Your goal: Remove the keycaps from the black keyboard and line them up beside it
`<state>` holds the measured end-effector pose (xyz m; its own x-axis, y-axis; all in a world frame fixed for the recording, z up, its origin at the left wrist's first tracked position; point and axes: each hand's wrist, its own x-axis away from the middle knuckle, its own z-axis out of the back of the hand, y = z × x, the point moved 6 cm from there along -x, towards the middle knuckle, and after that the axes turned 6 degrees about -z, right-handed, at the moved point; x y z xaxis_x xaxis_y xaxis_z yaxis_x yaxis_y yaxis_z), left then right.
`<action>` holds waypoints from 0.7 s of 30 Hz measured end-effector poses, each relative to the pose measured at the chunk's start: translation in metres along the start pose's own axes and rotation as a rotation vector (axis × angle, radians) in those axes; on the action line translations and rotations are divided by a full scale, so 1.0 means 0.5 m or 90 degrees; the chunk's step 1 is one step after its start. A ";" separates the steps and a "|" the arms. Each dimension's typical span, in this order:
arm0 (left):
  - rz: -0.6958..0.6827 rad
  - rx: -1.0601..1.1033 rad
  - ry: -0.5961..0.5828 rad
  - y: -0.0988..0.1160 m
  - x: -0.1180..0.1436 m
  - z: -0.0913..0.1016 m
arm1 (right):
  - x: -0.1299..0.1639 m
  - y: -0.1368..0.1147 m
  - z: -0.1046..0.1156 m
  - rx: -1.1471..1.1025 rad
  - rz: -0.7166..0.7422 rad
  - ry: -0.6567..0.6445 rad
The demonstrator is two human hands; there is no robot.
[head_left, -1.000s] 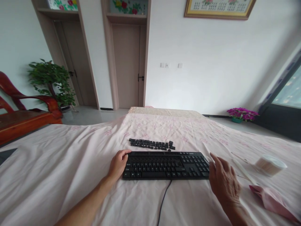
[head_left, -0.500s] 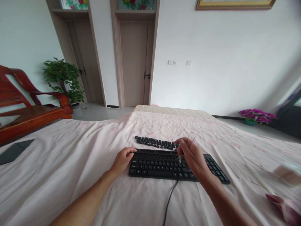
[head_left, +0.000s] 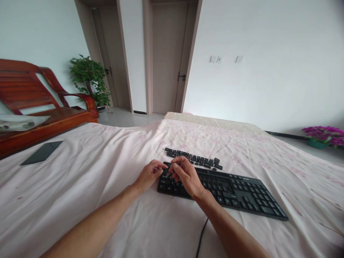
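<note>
A black keyboard (head_left: 243, 195) lies at a slant on the pink-flowered cloth, with a row of keys gone near its top. My right hand (head_left: 185, 175) is over the keyboard's left part, fingers pinched on a thin wire keycap puller (head_left: 168, 174), whose tips are down among the left-hand keys. Most of the puller is hidden by the fingers. My left hand (head_left: 149, 175) is at the keyboard's upper left corner, thumb and forefinger drawn together close to the puller; what they hold, if anything, cannot be made out. Loose black keycaps (head_left: 200, 159) lie in rows behind the keyboard.
A black cable (head_left: 202, 236) runs from the keyboard toward me. Thin sticks (head_left: 292, 204) lie on the cloth at right. A dark flat tablet-like slab (head_left: 42, 153) rests at left. Beyond stand a wooden bench (head_left: 53, 104), a plant (head_left: 88, 77) and purple flowers (head_left: 324, 134).
My right hand has moved left along the keyboard with the keycap puller, close to my left hand. My left fingers have closed in by the corner. The view has turned right and down.
</note>
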<state>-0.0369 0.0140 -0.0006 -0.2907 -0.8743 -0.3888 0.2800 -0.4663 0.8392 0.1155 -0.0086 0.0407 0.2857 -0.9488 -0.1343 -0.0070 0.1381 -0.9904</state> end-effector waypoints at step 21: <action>-0.062 -0.029 -0.102 0.007 0.003 -0.006 | -0.015 -0.001 -0.052 0.339 0.127 -0.068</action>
<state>-0.0333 0.0108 0.0008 -0.4596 -0.7939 -0.3981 0.2841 -0.5561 0.7811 0.0885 -0.0089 0.0412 0.4244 -0.8594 -0.2852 0.4041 0.4616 -0.7897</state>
